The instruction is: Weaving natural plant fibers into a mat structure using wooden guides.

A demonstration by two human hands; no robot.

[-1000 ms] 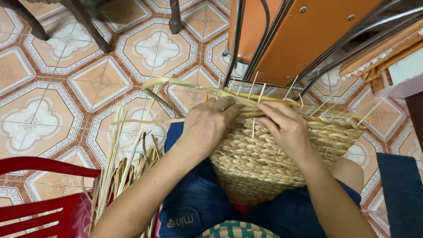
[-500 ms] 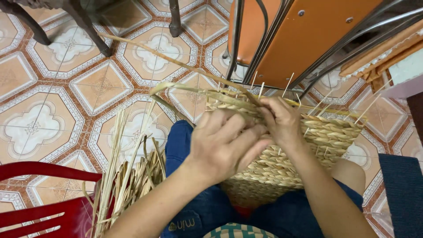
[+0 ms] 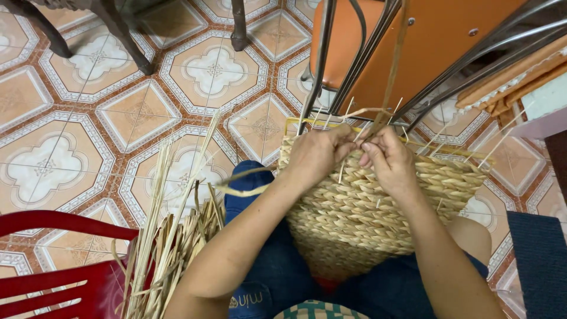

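A half-woven straw basket (image 3: 360, 212) rests on my lap, its unfinished rim with upright stakes pointing away from me. My left hand (image 3: 316, 155) grips the rim on the near left side, pinching a straw strand (image 3: 248, 190) that trails down to the left. My right hand (image 3: 388, 158) is closed on the rim beside it and holds a long strand (image 3: 394, 65) that rises straight up across the orange chair. The fingertips of both hands almost touch.
A bundle of loose dry straw (image 3: 171, 236) lies at my left on a red plastic chair (image 3: 53, 277). An orange metal-framed chair (image 3: 413, 41) stands right ahead. Dark furniture legs (image 3: 118, 29) stand on the patterned tile floor (image 3: 77, 136). A dark mat (image 3: 540, 260) lies at right.
My left hand has moved from lying over the basket's side back up to the rim. A long strand now stands pulled upward from my right hand.
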